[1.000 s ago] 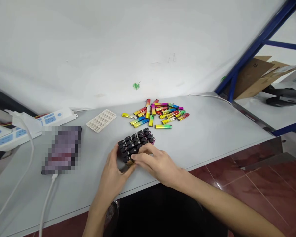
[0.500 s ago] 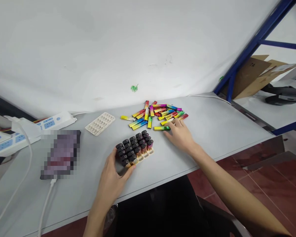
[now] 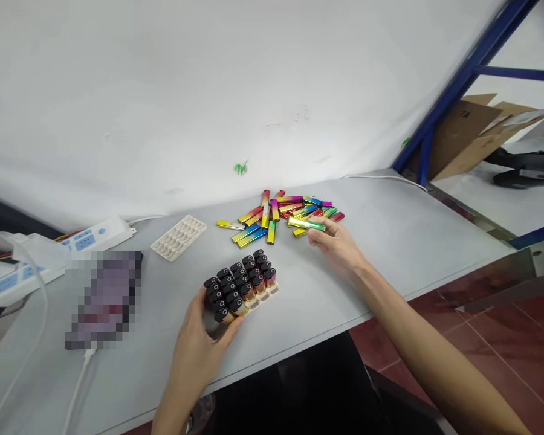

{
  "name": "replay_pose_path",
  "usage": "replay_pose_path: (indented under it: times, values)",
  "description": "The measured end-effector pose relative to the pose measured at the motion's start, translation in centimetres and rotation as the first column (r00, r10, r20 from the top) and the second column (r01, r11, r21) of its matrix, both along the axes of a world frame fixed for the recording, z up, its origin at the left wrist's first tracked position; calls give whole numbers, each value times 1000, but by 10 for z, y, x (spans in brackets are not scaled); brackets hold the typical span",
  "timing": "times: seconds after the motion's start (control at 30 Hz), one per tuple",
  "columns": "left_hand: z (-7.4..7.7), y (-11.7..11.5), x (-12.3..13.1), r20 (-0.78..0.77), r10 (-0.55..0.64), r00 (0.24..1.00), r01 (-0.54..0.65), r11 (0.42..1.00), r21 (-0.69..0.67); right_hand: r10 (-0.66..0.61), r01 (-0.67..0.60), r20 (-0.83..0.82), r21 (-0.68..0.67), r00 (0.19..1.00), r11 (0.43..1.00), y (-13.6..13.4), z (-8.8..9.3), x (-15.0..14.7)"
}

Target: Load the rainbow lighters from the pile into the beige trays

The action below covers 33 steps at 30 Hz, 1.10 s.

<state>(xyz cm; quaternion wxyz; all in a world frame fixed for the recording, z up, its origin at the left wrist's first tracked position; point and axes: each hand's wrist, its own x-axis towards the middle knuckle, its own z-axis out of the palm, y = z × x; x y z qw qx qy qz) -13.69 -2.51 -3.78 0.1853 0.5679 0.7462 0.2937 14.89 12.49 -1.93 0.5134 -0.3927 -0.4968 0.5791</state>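
A beige tray on the grey table holds several upright black-capped sticks. My left hand grips the tray's near left corner. My right hand is shut on one green-gold stick, lifted just off the table at the near edge of a loose pile of rainbow-coloured sticks.
An empty beige tray lies at the back left. A phone on a white cable and white power strips sit at the left. A blue rack post and cardboard stand at the right.
My right hand left the filled tray, reached right to the loose pile and picked up a green-gold stick. My left hand stayed on the tray.
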Motion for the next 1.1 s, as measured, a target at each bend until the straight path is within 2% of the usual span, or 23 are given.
replay_pose_path:
  times: [0.07,0.2,0.5,0.67,1.1]
  values:
    - [0,0,0,-11,4,1000,-4,1000,3,20,-21,-90,-8,996,1000,0,1,-4]
    - [2,0,1,-24,16,1000,-17,999,-38,98,-101,-162,-11,982,995,-6,5,-8]
    - [6,1,3,-38,36,999,-38,997,-62,180,-264,-340,-221,923,939,-15,6,-9]
    - [7,2,5,-33,48,998,-50,996,-70,202,-302,-331,-286,922,909,-16,5,-8]
    - [8,2,5,-31,47,998,-49,997,-61,197,-274,-294,-249,935,929,-18,4,-9]
